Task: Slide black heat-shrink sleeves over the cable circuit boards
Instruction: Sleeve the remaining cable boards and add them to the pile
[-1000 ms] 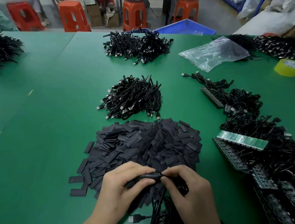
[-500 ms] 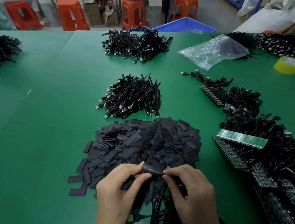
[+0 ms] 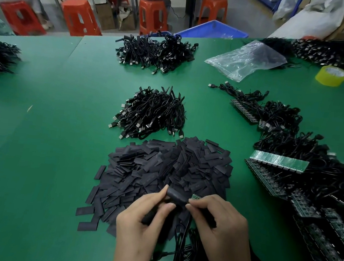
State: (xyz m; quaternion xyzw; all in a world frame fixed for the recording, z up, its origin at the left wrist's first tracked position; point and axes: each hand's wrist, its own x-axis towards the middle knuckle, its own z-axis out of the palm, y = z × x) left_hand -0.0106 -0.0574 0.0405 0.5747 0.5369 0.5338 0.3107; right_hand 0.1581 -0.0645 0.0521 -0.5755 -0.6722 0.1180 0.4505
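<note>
A black heat-shrink sleeve [image 3: 177, 197] is pinched in the grip of the left hand [image 3: 145, 220], low above a green tabletop [image 3: 44, 158], while a small green circuit board [image 3: 196, 196] is pinched by the right hand [image 3: 220, 223] at the sleeve's right end. A thin black cable [image 3: 180, 246] is seen trailing below the hands. A heap of flat black sleeves [image 3: 162, 166] is spread just beyond, with bundled black USB cables [image 3: 151, 112] piled farther back.
</note>
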